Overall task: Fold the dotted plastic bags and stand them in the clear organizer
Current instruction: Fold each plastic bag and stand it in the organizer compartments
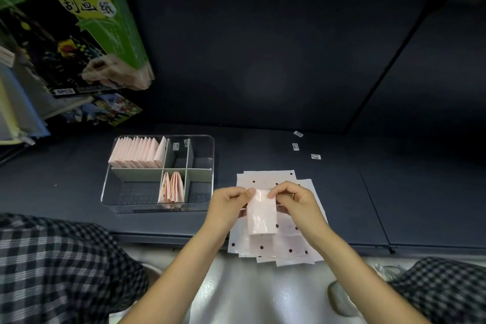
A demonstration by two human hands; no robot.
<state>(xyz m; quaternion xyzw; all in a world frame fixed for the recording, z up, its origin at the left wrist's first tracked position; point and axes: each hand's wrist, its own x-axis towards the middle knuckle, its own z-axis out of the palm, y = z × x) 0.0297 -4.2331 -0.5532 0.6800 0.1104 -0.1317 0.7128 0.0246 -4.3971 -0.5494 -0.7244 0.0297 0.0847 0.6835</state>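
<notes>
Pale pink plastic, folded to a narrow strip, hangs between our hands: our left hand [228, 201] and right hand [294, 198] each pinch a top corner of the folded bag [261, 214], so its long side runs toward us, above the stack of flat dotted bags [289, 244]. We judge the fold nearly finished. The clear organizer [157, 208] lies to the left of the grip, nearer our left hand. Its middle front slot already holds a few folded bags [171, 188] standing upright, so we judge the strip must travel leftward and go in on end.
</notes>
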